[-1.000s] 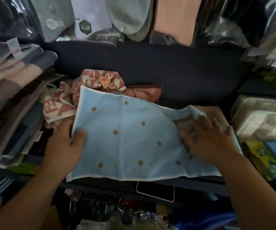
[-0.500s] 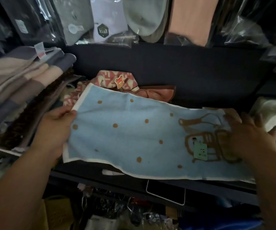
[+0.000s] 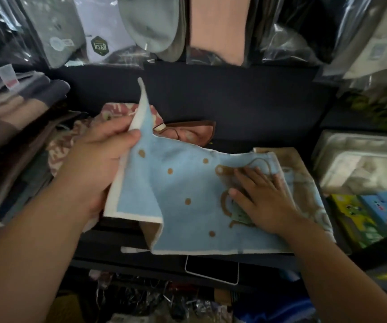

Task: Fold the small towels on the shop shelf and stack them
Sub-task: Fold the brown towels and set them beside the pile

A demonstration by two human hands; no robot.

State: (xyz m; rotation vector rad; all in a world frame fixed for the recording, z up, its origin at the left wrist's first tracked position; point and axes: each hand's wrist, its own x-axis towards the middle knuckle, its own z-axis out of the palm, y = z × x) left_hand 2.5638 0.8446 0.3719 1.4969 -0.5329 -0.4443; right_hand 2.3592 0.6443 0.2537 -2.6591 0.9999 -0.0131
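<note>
Head view, starting at 9 o'clock: I see the left hand (image 3: 101, 159) pinching the white-bordered left edge of the light-blue, brown-dotted cloth towel (image 3: 183, 190), thumb on top, holding that corner raised toward 12 o'clock. The rest of the towel lies across the dark shop shelf (image 3: 103, 238) at centre. At 3 o'clock the right hand (image 3: 264, 201) rests flat on the towel's printed end, fingers straight and slightly spread, pressing down.

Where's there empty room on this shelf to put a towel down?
The dark shelf strip behind the blue towel, between the pink towel heap and plastic-wrapped packs, is bare. Left is crowded with stacked towels, right with boxes.
</note>
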